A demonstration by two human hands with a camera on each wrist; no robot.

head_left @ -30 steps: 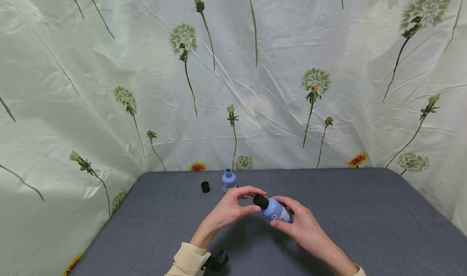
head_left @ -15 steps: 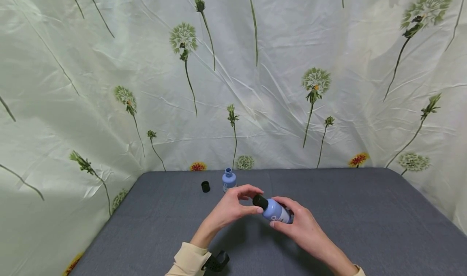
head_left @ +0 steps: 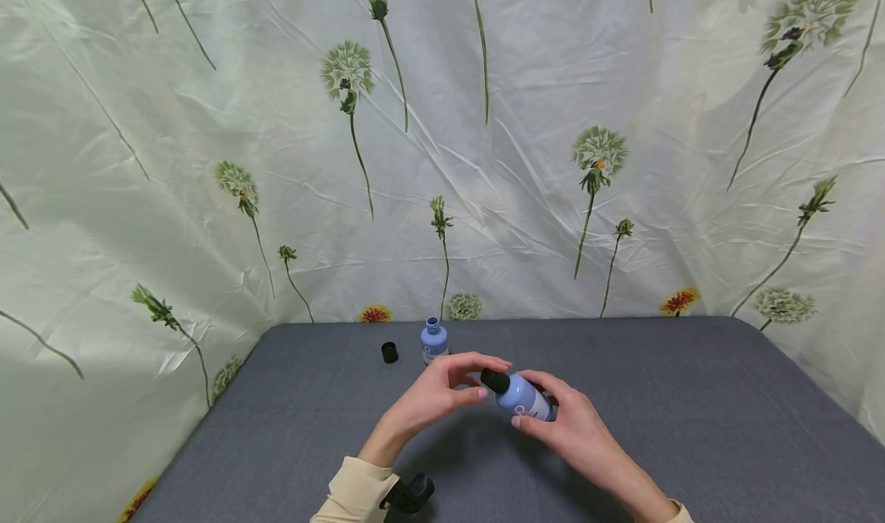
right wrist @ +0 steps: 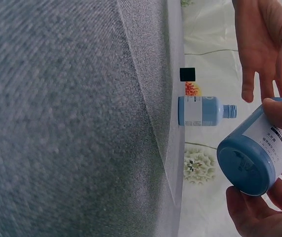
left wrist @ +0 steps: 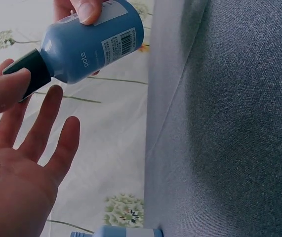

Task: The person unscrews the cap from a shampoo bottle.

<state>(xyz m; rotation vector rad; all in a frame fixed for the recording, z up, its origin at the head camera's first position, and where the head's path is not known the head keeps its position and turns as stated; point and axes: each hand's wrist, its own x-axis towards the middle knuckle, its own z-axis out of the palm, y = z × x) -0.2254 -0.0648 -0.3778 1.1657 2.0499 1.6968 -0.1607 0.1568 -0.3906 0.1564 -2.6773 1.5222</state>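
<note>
My right hand (head_left: pixel 577 435) grips a small blue bottle (head_left: pixel 525 400) around its body, thumb on the near side. The bottle, with a white label, is tilted above the table, its black cap (head_left: pixel 495 381) pointing up and left. My left hand (head_left: pixel 435 392) has its thumb and index finger at the cap, one on each side. In the left wrist view the thumb (left wrist: pixel 17 86) lies across the cap (left wrist: pixel 34 71), while the other fingers stand spread. The right wrist view shows the base of the bottle (right wrist: pixel 247 165) between the right thumb and fingers.
A second blue bottle (head_left: pixel 433 340), uncapped, stands upright toward the back of the grey table (head_left: pixel 311 423). Left of it sits a loose black cap (head_left: pixel 389 352). A white curtain with printed dandelions (head_left: pixel 518 162) hangs behind the table. A black band (head_left: pixel 408 494) is on the left wrist.
The left thumb has slid back left along the cap and the index finger has shifted right over it. The right hand and its bottle have hardly moved.
</note>
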